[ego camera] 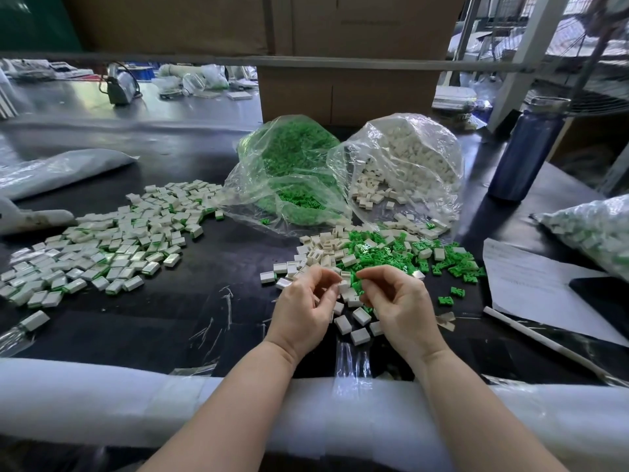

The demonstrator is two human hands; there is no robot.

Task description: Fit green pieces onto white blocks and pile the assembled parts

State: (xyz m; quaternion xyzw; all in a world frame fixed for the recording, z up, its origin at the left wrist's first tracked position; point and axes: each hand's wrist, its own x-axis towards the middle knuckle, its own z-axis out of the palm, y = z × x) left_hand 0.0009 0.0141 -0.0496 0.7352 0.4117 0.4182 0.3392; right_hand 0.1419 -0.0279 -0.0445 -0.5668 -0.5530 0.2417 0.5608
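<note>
My left hand pinches a small white block between thumb and fingers. My right hand pinches a green piece right beside that block, the two touching or nearly so. Behind my hands lies a loose heap of white blocks mixed with green pieces. A few more white blocks lie under my hands. A wide pile of assembled parts, white with green edges, spreads over the table's left side.
An open clear bag of green pieces and one of white blocks sit behind the heap. At right: a blue bottle, a sheet of paper, a bag of parts. A white foam pad lines the near edge.
</note>
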